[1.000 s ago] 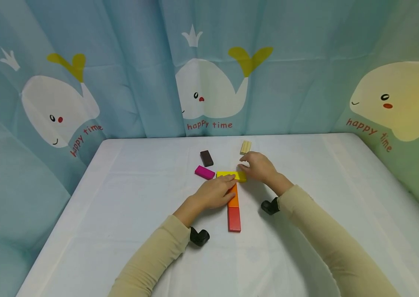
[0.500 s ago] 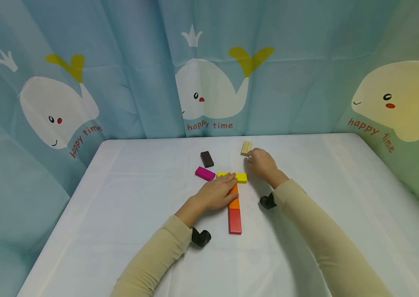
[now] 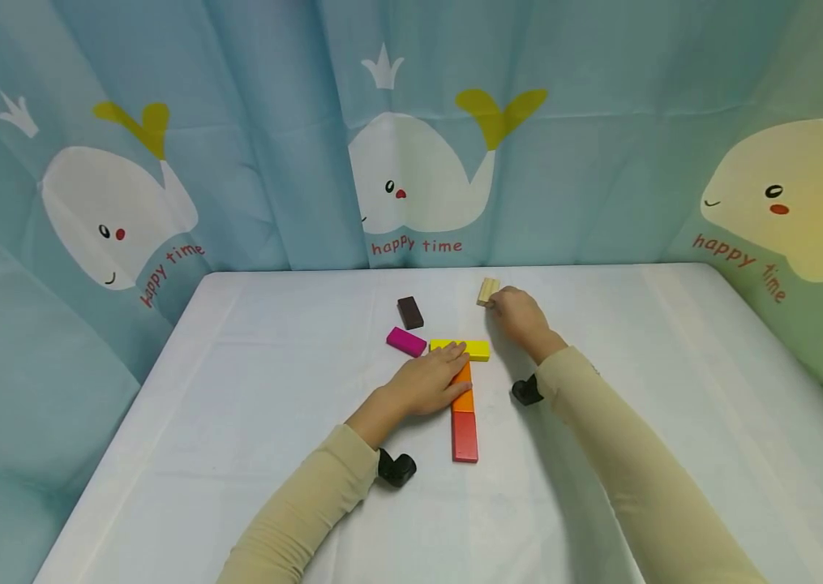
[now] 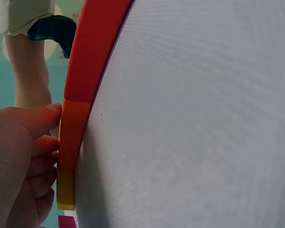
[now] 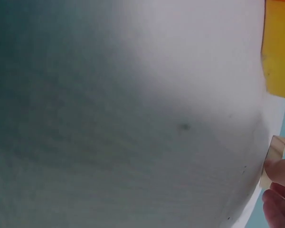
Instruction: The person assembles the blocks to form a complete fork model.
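In the head view, a yellow block (image 3: 480,350) lies crosswise at the far end of an orange block (image 3: 464,399), with a red block (image 3: 465,438) continuing the line toward me. My left hand (image 3: 426,381) rests on the yellow and orange blocks, fingers extended; the left wrist view shows its thumb and fingertips along the orange block (image 4: 75,133). Farther back, my right hand (image 3: 524,318) is at the near end of a pale wooden block (image 3: 487,290). In the right wrist view, the thumb lies against that wooden block (image 5: 274,151), other fingers bent beside it.
Left of the yellow block lie a magenta block (image 3: 406,341) and, behind it, a dark brown block (image 3: 410,312). All rest on a white-covered table (image 3: 272,389). A blue curtain (image 3: 250,162) with printed whales hangs along the back and sides.
My right hand has moved from beside the yellow block, away from me, to the pale wooden block and now pinches its near end. The left hand keeps its place on the blocks.
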